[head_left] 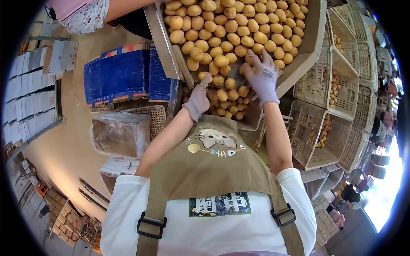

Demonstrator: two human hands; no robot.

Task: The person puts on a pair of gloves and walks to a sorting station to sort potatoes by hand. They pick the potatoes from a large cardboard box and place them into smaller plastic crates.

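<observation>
A big sloping tray [160,38] holds a heap of small round yellow fruits [230,25]. Both of my hands wear grey gloves. My right hand [262,77] lies on the lower edge of the heap with its fingers spread over the fruits. My left hand [197,100] reaches to the tray's lower lip, with one finger up against a fruit [205,77] and its other fingers hidden. More of the fruits fill a lower bin [252,119] just under my hands. My olive apron [213,170] covers the lower middle of the view.
Another person's floral sleeve [85,15] reaches in at the top left. Slatted plastic baskets [329,141], some with fruits in them, are stacked at the right. Blue boxes [124,77], a plastic-wrapped carton [121,134] and flat white cartons [34,85] stand at the left.
</observation>
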